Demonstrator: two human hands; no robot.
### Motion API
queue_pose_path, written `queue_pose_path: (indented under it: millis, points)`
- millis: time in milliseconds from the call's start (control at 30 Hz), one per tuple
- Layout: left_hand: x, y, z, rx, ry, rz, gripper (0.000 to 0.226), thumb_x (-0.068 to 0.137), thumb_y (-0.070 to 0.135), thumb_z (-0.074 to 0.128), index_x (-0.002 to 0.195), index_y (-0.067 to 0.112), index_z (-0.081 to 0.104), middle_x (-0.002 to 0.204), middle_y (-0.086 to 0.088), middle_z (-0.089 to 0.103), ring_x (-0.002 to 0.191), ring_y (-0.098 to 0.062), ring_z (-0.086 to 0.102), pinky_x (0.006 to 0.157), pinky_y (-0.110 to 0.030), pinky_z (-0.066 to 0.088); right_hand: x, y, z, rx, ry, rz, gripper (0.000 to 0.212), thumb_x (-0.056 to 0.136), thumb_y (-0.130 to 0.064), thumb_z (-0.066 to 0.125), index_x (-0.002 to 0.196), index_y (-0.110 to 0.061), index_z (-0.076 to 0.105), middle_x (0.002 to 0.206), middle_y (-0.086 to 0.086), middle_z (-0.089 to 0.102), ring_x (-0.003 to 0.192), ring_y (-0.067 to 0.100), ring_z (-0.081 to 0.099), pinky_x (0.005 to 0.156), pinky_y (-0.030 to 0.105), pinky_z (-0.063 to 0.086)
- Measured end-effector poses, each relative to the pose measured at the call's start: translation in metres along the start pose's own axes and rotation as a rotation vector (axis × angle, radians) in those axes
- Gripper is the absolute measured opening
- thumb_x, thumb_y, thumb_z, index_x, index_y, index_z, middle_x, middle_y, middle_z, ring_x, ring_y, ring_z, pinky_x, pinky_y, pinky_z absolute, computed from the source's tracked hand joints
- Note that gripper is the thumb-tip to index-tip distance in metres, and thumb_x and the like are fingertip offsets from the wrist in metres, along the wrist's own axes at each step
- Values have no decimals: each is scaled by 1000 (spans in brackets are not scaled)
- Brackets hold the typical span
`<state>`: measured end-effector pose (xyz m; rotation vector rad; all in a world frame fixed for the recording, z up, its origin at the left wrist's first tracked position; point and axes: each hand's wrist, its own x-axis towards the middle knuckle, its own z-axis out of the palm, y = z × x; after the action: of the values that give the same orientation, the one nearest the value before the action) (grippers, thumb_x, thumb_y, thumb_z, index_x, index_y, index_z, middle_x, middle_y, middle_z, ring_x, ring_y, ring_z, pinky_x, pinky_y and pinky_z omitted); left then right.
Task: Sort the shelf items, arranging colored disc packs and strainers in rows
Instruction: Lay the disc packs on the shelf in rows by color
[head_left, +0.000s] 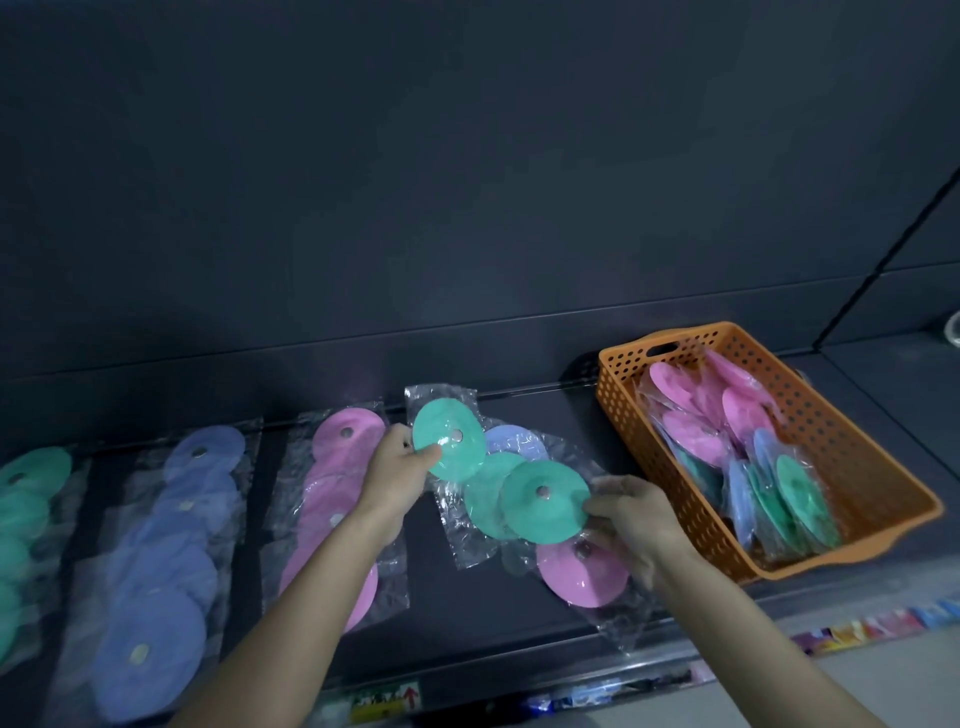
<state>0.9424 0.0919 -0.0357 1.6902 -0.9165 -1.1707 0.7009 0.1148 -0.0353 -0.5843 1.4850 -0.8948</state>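
Observation:
My left hand (400, 465) pinches a green disc pack (448, 437) in clear wrap, lifted above the dark shelf. My right hand (631, 519) holds the edge of another green disc pack (545, 501) that lies over a loose pile with a third green disc (485, 496), a blue disc (514, 440) and a pink disc (579, 577). Three rows lie on the shelf to the left: green discs (26, 499), blue discs (166, 561) and pink discs (337, 467), the last partly hidden by my left forearm.
An orange perforated basket (878, 499) stands at the right, holding several pink, blue and green disc packs. The dark back wall rises behind the shelf (249, 613). Price labels (384, 701) run along the shelf's front edge. A metal object (953, 327) peeks in at far right.

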Motion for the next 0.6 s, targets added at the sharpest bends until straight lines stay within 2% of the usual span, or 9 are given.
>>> queue_pose_path:
  millis: [67, 133, 200, 267, 333, 400, 467, 533, 600]
  points:
    - [1, 4, 0, 7, 103, 110, 11, 88, 10, 59, 84, 15, 50, 94, -13, 60, 84, -25, 57, 74, -42, 49, -2, 2, -1, -152, 23, -84, 18, 80, 13, 56, 92, 0, 57, 82, 22, 62, 49, 32, 58, 49, 40, 53]
    - [-1, 11, 0, -63, 132, 151, 10, 88, 13, 59, 84, 15, 51, 90, -10, 59, 82, -23, 55, 72, -44, 47, -2, 3, -4, -457, 67, -260, 11, 79, 5, 60, 83, -5, 62, 76, 12, 66, 55, 29, 63, 53, 37, 54]
    - [-6, 17, -1, -116, 103, 176, 5, 88, 14, 59, 86, 15, 55, 88, -6, 62, 80, -22, 57, 71, -44, 49, -5, 4, -8, -803, 85, -463, 2, 80, -6, 64, 79, -8, 64, 75, 5, 65, 68, 24, 63, 60, 34, 52]
    - [-14, 22, 1, -171, 25, 183, 4, 89, 13, 59, 87, 16, 60, 88, -4, 67, 78, -21, 62, 66, -39, 52, -8, 6, -11, -1012, 76, -598, 11, 80, -17, 67, 82, -7, 63, 79, 3, 60, 75, 22, 58, 60, 29, 43]
    - [-24, 25, 4, -218, -100, 150, 4, 91, 11, 59, 92, 12, 62, 93, -11, 70, 78, -22, 65, 63, -38, 54, -13, 10, -14, -1091, 6, -649, 24, 78, -27, 71, 92, -12, 60, 83, -1, 54, 81, 19, 53, 64, 24, 35]
    - [-32, 23, 9, -198, -241, 90, 7, 92, 9, 58, 96, 7, 62, 91, -11, 70, 72, -19, 66, 56, -31, 53, -19, 16, -17, -1127, -123, -615, 48, 74, -39, 74, 110, -16, 53, 95, 0, 56, 93, 18, 53, 73, 25, 40]
    - [-41, 17, 16, -100, -364, 28, 6, 91, 8, 58, 96, 7, 62, 86, -8, 70, 68, -17, 65, 52, -26, 51, -22, 21, -20, -1118, -208, -543, 67, 70, -43, 75, 122, -19, 43, 106, 0, 57, 101, 16, 53, 83, 27, 45]
    - [-47, 8, 24, 34, -432, -13, 10, 90, 10, 61, 100, 8, 62, 91, -10, 69, 72, -17, 64, 55, -27, 51, -23, 25, -23, -1124, -219, -538, 62, 68, -40, 76, 117, -22, 42, 104, -3, 57, 95, 14, 54, 76, 21, 45]
    - [-49, -4, 30, 144, -439, -20, 16, 88, 11, 63, 103, 5, 61, 96, -13, 67, 72, -18, 61, 64, -35, 50, -22, 25, -26, -1120, -206, -531, 52, 68, -35, 77, 107, -23, 44, 98, -5, 55, 87, 10, 53, 65, 13, 38]
